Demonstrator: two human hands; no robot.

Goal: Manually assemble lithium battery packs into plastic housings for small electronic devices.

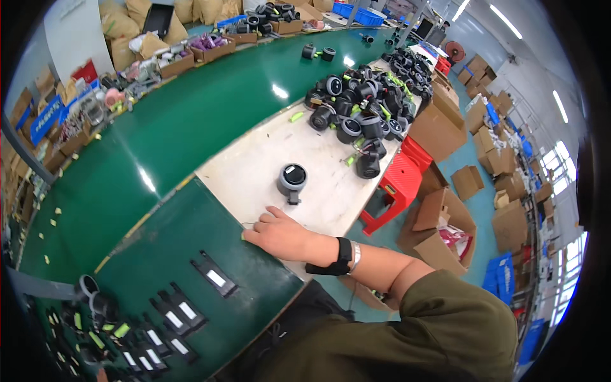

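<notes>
My right hand (277, 234) rests over the seam between the green table and the white board. Its index finger stretches forward, the other fingers bend loosely apart, and nothing shows in its grasp. Just beyond the fingertips a round black and grey device (293, 177) stands on the white board (245, 162), with a white label on top and a short stem toward me. At the bottom left edge, only a small skin-coloured patch of what seems my left hand (102, 375) shows; its fingers are hidden. Flat black pieces with white labels (215, 275) lie on the green table (172, 235) between the hands.
A big heap of similar black and grey devices (363, 105) covers the board's far part. More devices (105, 309) with yellow-green tags crowd the lower left. A red stool (401, 181) and cardboard boxes (439, 121) stand right of the bench. Beyond runs a green conveyor belt (210, 102).
</notes>
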